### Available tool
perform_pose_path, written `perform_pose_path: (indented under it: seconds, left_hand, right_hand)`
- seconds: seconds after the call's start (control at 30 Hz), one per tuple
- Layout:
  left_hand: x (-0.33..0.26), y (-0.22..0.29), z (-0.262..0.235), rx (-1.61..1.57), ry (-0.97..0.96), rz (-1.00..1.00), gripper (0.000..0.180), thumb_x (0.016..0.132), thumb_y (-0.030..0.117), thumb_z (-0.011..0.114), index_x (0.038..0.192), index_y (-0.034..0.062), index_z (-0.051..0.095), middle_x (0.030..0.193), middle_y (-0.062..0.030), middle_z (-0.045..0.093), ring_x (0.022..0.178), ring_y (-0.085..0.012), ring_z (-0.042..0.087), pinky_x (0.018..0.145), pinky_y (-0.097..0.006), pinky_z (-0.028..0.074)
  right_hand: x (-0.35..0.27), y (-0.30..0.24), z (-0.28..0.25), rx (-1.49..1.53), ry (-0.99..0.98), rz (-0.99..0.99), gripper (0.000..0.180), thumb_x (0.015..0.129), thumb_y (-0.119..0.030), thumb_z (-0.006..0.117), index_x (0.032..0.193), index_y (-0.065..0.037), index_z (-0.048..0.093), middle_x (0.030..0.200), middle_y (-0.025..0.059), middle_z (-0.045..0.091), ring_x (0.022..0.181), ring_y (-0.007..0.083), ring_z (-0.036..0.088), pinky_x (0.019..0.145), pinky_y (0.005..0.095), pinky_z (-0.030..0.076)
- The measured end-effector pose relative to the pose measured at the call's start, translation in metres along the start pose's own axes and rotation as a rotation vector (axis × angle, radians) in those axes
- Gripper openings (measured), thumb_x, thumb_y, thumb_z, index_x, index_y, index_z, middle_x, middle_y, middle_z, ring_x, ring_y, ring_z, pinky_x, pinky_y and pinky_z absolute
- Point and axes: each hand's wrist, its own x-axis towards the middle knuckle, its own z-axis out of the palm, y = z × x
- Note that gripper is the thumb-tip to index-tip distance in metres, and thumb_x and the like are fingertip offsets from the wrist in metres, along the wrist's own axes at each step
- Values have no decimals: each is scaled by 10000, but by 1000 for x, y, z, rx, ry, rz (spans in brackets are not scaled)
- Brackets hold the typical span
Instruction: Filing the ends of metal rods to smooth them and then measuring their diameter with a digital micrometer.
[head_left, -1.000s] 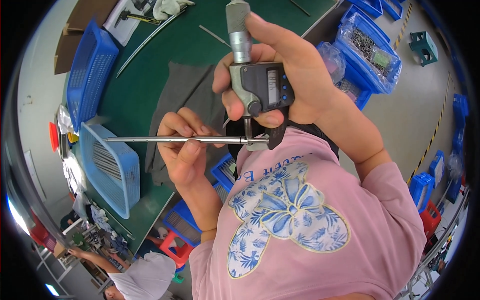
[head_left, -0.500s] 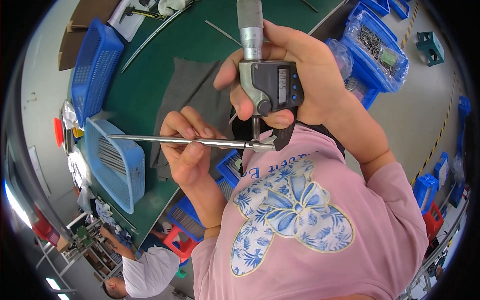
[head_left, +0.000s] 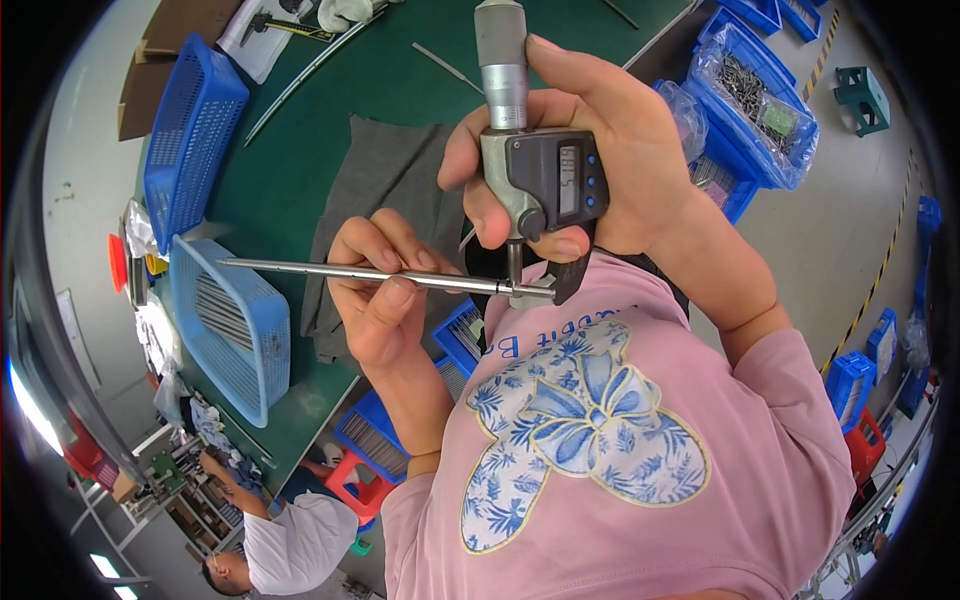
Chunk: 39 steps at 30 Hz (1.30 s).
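My left hand pinches a slender shiny metal rod between thumb and fingers. The rod lies nearly level, its thin tapered end pointing left. My right hand is wrapped around a digital micrometer, its knurled thimble upward and its small display facing up. My right thumb and forefinger are off the thimble. The rod's thicker right end sits in the micrometer's frame, under the spindle. From this view I cannot tell whether both measuring faces touch it.
A light blue basket of similar rods stands on the green table, beside a darker blue basket. A grey cloth lies behind my hands. Blue bins of metal parts stand at right. Another person works at lower left.
The rod's left end has risen slightly and its right end has turned within the micrometer. The micrometer has shifted slightly down and its display reading has changed. Both hands keep their holds.
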Motion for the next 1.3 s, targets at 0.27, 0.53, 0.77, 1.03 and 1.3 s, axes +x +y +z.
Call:
perform_pose_path:
  seconds: [0.27, 0.53, 0.77, 1.03, 1.3]
  left_hand:
    - [-1, -1, -2, -2, 8, 6, 224, 706, 75, 615, 796, 25, 416, 755, -117, 471, 629, -231, 586, 597, -325, 536]
    - [5, -2, -3, -24, 23, -3, 221, 713, 83, 608, 799, 21, 413, 753, -118, 465, 627, -230, 577, 584, -317, 526]
    - [53, 48, -32, -65, 308, -119, 132, 781, 91, 553, 819, -9, 476, 787, -146, 537, 660, -236, 586, 580, -301, 512]
    - [207, 163, -235, 117, 1018, 97, 105, 806, -13, 452, 862, -91, 496, 774, -189, 577, 610, -244, 595, 492, -312, 532]
    - [243, 153, -292, 282, 1344, -104, 148, 720, -70, 400, 854, -76, 461, 764, -194, 471, 506, -279, 549, 388, -306, 496]
  right_hand:
    - [0, 1, 4, -31, 100, -9, 699, 814, -577, 330, 857, 87, 545, 646, 217, 572, 359, 160, 467, 289, 207, 361]
    - [6, -6, 2, -89, 60, 18, 706, 830, -570, 292, 873, 88, 544, 645, 211, 574, 326, 158, 442, 291, 209, 357]
    - [-5, -14, -24, -18, 338, -186, 667, 855, -514, 239, 947, 96, 493, 637, 182, 537, 341, 163, 390, 314, 239, 325]
    - [-37, -3, -43, -88, 604, -340, 483, 843, -386, 319, 936, 46, 513, 648, 157, 526, 349, 185, 392, 328, 272, 295]
    - [-68, -8, -61, -80, 793, -587, 496, 818, -434, 356, 953, 20, 502, 696, 142, 531, 368, 181, 395, 339, 269, 316]
